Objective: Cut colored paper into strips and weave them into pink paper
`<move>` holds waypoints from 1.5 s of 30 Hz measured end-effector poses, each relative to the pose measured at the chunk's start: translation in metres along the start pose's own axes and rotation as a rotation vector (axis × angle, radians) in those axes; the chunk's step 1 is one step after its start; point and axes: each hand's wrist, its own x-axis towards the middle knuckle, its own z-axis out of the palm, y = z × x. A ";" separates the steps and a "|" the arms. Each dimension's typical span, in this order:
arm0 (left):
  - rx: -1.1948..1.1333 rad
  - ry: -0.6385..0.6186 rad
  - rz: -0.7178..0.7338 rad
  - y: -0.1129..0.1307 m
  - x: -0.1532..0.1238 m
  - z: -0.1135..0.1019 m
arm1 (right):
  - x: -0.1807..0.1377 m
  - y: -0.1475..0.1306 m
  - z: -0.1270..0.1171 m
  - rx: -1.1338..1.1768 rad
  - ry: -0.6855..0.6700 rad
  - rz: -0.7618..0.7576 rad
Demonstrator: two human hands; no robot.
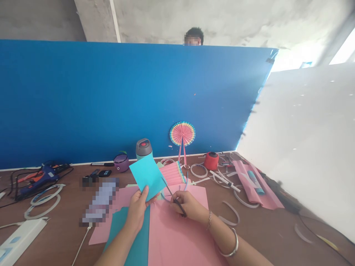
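Note:
Between thumb and fingers, my left hand [140, 207] grips a rectangular sheet of bright blue paper [146, 177], tilted up above the table. My right hand [187, 205] is closed round the dark handles of a pair of scissors [179, 204]. Their blades point up and left at the paper's right edge; whether they are cutting cannot be made out. Thin blue paper strips lie just beyond the scissors. Beneath my hands are large pink paper [177, 236] and a teal sheet [126, 236]. Behind the blue paper lies a pleated pink paper piece [172, 173] with coloured edging.
A round pink paper fan [182, 133] leans on the blue partition [111, 99]. Along the back stand a grey-lidded bottle [144, 148], a purple pot [121, 162] and a red container [211, 161]. A glue gun [41, 181], phone [100, 202] and power strip [22, 242] are at left.

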 end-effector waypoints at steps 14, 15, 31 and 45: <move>0.014 -0.012 -0.013 -0.002 0.003 -0.002 | 0.002 0.003 0.000 0.019 0.011 0.007; 0.017 -0.014 -0.009 -0.002 0.002 -0.002 | 0.002 0.004 0.000 0.018 0.010 0.006; 0.060 -0.036 -0.027 -0.002 0.001 0.000 | 0.001 0.002 0.001 0.044 0.019 -0.002; 0.046 -0.081 -0.057 -0.005 0.003 -0.003 | 0.002 0.003 0.001 0.051 0.022 -0.016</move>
